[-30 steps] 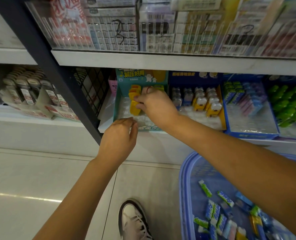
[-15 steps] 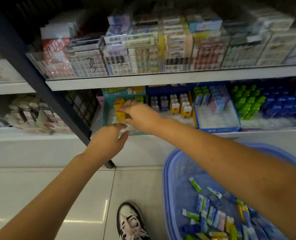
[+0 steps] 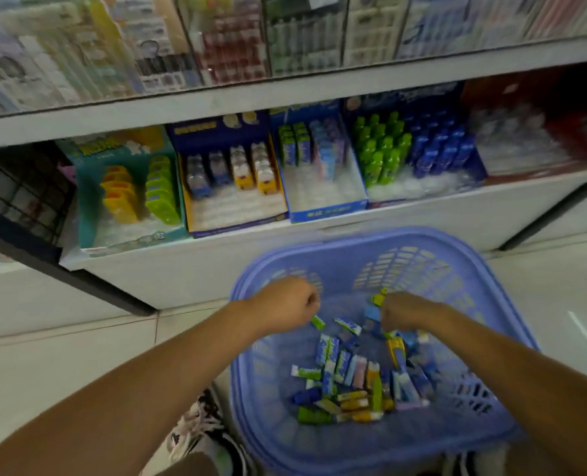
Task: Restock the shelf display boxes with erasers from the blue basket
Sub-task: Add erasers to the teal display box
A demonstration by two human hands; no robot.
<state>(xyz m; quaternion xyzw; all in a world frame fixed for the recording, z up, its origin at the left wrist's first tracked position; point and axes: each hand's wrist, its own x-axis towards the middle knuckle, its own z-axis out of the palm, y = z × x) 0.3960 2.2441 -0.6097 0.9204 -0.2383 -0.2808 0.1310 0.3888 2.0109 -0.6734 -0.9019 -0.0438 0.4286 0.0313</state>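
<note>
The blue basket (image 3: pixel 251 424) stands on the floor below the shelf, with several wrapped erasers (image 3: pixel 354 379) loose in its bottom. My left hand (image 3: pixel 285 304) hovers over the basket's far left side with its fingers curled. A green eraser (image 3: pixel 318 321) shows just under the knuckles; whether the hand holds it is unclear. My right hand (image 3: pixel 407 312) reaches down into the basket, and a yellow eraser (image 3: pixel 378 299) sits pinched at its thumb. On the shelf, the teal display box (image 3: pixel 89 214) holds yellow and green erasers. The blue display box (image 3: pixel 323 211) is partly filled.
A dark blue and yellow box (image 3: pixel 230 221) of eraser packs stands between those two boxes. Green and blue items (image 3: pixel 412 149) fill a box further right. A black shelf post (image 3: pixel 79 280) slants down at the left. My shoe (image 3: pixel 199 431) is beside the basket on the white tiled floor.
Both hands have left the teal display box and come down over the blue basket. The view has tilted down and to the right.
</note>
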